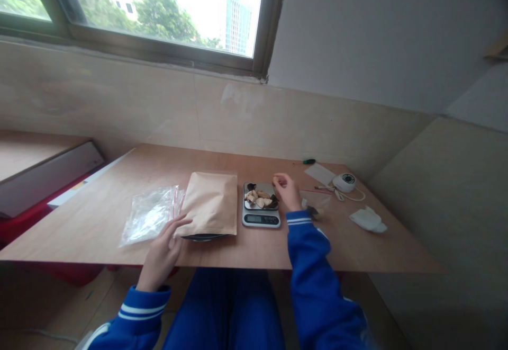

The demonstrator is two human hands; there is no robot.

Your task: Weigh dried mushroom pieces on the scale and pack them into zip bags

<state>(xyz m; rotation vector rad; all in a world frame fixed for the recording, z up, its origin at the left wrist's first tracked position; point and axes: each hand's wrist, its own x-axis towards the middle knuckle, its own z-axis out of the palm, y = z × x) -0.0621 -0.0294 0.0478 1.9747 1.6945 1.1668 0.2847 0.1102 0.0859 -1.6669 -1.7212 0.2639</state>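
Observation:
A small kitchen scale point(262, 221) sits in the middle of the table, and its metal plate carries a heap of pale dried slices point(260, 199) with dark pieces among them. My right hand point(288, 190) hovers at the plate's right edge, fingertips pinched together; whatever is between them is too small to tell. Left of the scale lies a brown kraft paper bag point(210, 202), its dark mouth slightly parted toward me. Stretched fingers of my left hand point(163, 248) rest at the bag's lower left corner. A clear plastic zip bag point(151, 215) lies beside it, partly under the paper bag.
Right of my right wrist is another clear bag point(315, 209) with dark and pale pieces. Farther right are a white dome camera point(344, 181) with its cable, a crumpled white tissue point(368, 219), a white paper point(319, 173) and a green-handled screwdriver point(308, 162). A wall stands behind the table point(341, 254).

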